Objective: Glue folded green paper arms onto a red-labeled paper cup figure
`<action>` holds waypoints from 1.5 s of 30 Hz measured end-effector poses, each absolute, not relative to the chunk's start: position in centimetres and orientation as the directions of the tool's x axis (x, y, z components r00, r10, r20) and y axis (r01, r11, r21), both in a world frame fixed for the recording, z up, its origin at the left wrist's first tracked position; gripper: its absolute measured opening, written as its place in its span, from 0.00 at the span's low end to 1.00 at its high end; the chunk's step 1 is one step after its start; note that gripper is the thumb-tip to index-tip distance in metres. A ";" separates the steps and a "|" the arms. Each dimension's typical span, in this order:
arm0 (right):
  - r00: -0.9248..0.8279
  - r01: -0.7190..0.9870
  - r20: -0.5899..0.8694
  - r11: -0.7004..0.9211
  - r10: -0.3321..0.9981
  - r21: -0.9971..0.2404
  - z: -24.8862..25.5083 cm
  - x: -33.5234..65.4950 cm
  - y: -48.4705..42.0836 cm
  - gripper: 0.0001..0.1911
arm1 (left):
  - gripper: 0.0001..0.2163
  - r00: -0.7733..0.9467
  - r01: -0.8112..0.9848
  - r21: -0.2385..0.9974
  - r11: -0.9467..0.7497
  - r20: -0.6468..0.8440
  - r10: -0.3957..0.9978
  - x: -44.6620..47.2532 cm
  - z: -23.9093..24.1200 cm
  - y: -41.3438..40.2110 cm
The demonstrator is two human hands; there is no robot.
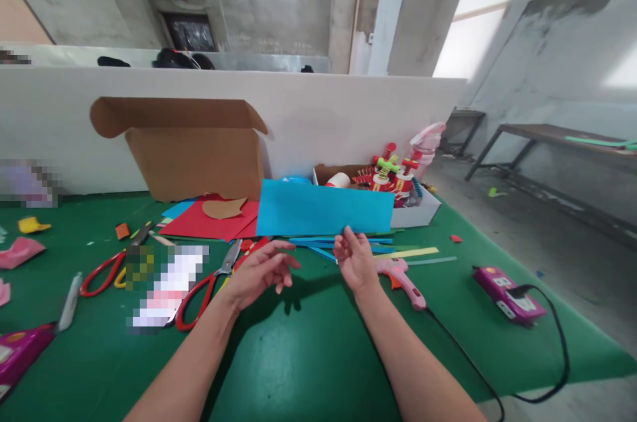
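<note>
My right hand (354,259) pinches the lower edge of a blue paper sheet (323,208) and holds it upright above the green table (298,355). My left hand (261,269) hovers just left of it, fingers loosely spread, holding nothing. Red-handled scissors (209,284) lie directly beside my left wrist. A pink glue gun (401,276) lies on the table just right of my right wrist, its black cord trailing toward me.
An open cardboard box (199,150) stands at the back against a white partition (348,110). Red paper (209,219), blue strips (338,243), a second pair of scissors (107,269) and a white box of craft toys (398,186) lie around. A magenta device (507,292) sits at right.
</note>
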State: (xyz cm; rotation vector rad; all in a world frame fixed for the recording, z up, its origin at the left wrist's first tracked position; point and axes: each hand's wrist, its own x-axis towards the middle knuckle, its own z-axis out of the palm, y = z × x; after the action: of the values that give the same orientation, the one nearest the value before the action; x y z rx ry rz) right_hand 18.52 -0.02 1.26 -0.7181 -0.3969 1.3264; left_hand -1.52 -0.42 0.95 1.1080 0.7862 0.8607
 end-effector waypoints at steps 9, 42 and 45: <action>-0.009 -0.483 -0.098 -0.090 0.995 -0.871 -0.9 14.4 -1.6 0.17 | 0.19 0.183 0.237 0.964 -0.118 0.075 0.980 0.5 -1.2 -0.8; 0.176 -0.491 -0.106 -0.006 0.979 -0.871 0.1 19.7 0.9 0.33 | 0.23 0.014 -0.039 0.999 0.015 -0.014 1.000 -0.3 -0.3 0.0; -0.038 -0.425 0.004 -0.012 0.999 -0.905 -0.4 17.4 0.1 0.29 | 0.23 0.023 -0.043 0.999 0.025 -0.024 0.999 -0.1 -0.7 0.0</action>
State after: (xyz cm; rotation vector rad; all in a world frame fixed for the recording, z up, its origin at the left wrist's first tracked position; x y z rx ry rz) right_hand 17.37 0.08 -0.42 -0.8635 -0.9032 1.4162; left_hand -0.11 0.03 -0.75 1.1699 1.1722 1.1956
